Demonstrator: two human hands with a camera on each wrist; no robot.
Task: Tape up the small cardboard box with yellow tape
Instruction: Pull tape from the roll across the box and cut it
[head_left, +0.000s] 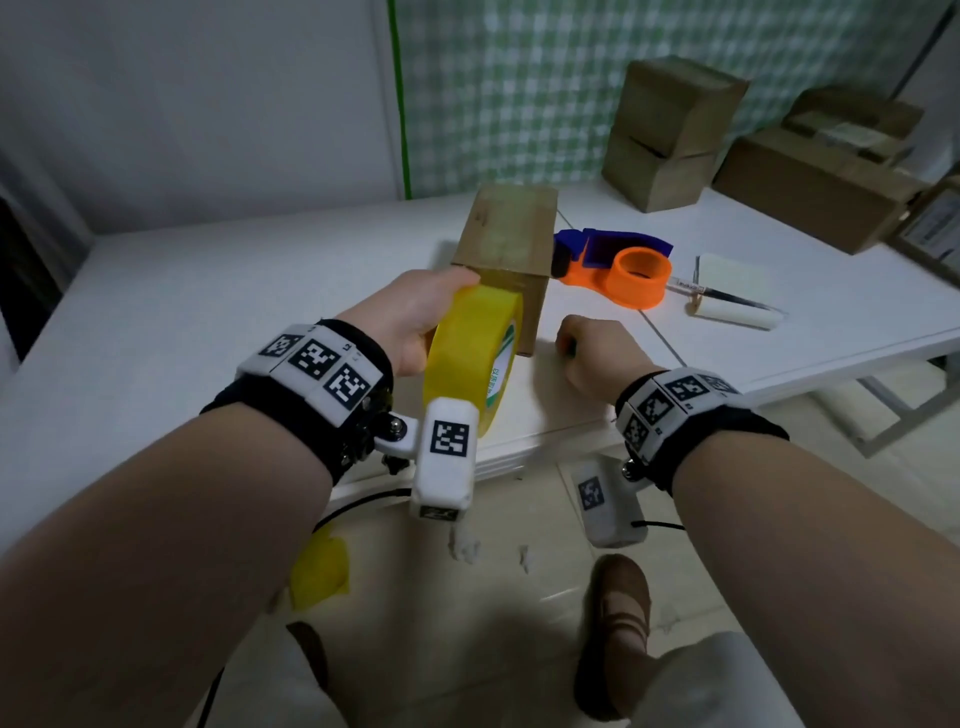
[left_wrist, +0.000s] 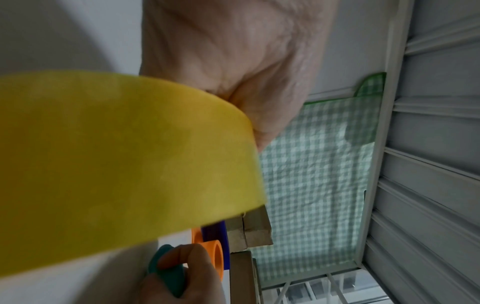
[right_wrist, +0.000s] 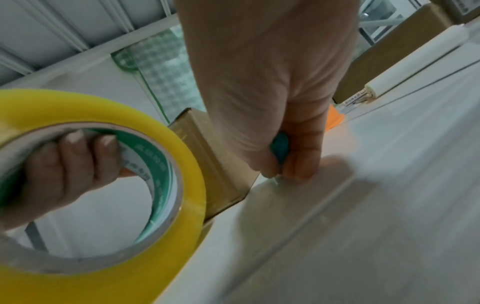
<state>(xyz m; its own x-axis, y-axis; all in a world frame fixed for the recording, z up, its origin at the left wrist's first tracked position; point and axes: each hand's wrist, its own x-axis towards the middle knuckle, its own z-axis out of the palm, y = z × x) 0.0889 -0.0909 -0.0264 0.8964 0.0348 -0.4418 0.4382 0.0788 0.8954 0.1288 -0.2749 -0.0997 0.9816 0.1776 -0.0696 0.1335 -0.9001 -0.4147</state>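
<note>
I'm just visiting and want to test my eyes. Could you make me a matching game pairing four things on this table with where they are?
Things:
1. yellow tape roll
2. small green cutter
3. orange tape holder
4. small cardboard box

Places:
A. lying on the table, right of the box
B. gripped in the right hand
C. standing on the table behind the roll
D. held by the left hand, fingers through its core

Pairs: 1-D, 2-B, 3-A, 4-C

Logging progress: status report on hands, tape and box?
Left hand grips tape roll, touching box. Right hand grips teal tool beside box. Nothing in the way.
</note>
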